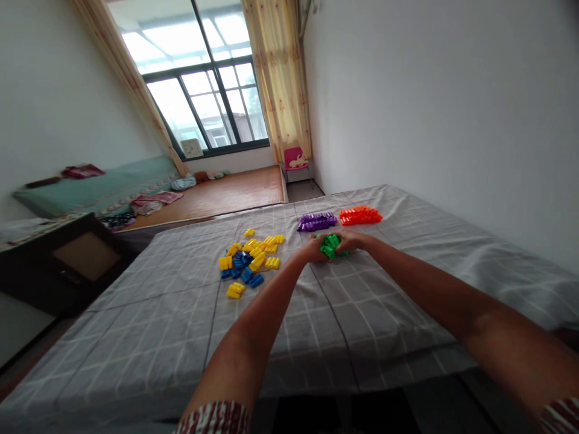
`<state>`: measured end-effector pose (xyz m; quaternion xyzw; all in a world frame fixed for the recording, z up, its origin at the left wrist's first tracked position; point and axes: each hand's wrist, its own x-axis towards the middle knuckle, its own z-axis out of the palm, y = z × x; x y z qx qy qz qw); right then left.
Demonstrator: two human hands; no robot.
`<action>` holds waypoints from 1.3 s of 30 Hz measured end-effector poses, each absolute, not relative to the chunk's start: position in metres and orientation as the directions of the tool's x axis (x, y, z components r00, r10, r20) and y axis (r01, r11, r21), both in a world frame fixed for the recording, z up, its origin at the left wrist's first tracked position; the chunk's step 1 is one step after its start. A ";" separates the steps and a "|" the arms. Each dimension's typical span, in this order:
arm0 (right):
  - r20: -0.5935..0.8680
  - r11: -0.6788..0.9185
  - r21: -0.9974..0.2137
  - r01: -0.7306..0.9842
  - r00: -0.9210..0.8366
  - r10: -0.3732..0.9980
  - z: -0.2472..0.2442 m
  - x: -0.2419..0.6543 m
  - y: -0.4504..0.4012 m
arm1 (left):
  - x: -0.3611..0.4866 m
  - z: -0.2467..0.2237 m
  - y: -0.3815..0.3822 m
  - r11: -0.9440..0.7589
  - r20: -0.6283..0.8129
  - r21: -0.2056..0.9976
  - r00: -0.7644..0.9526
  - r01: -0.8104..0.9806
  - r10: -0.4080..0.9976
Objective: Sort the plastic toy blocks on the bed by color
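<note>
Both my hands close in on a bunch of green plastic pieces (331,246) on the grey checked cloth. My left hand (315,248) curls around the bunch from the left, and my right hand (351,240) presses on it from the right. Just beyond them lies a neat block of purple pieces (317,221), and beside that a block of orange pieces (360,215). Off to the left, yellow pieces (257,260) are scattered loosely, mixed with blue pieces (246,275). The pieces look like small ribbed building blocks; their exact kind is too small to tell.
The cloth-covered bed or table (167,313) fills the foreground. A white wall (443,108) runs along the right. Behind stand a low wooden platform (239,193), a pink chair (293,158) and a window. A dark cabinet (67,262) is at the left.
</note>
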<state>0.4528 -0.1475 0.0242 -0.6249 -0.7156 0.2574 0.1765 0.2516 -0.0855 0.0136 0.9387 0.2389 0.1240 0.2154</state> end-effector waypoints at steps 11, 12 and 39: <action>-0.192 -0.166 -0.973 0.162 -0.156 0.969 0.070 0.282 -0.086 | 0.074 0.055 -0.055 -0.586 0.359 0.508 0.464 0.631 0.810; -0.185 -0.165 -0.979 0.123 -0.174 0.967 0.074 0.271 -0.081 | 0.060 0.060 -0.055 -0.562 0.352 0.511 0.439 0.650 0.827; -0.169 -0.296 -0.552 0.780 0.242 0.955 0.055 0.637 -0.121 | 0.200 0.065 0.022 -0.737 0.127 0.307 0.742 0.602 0.659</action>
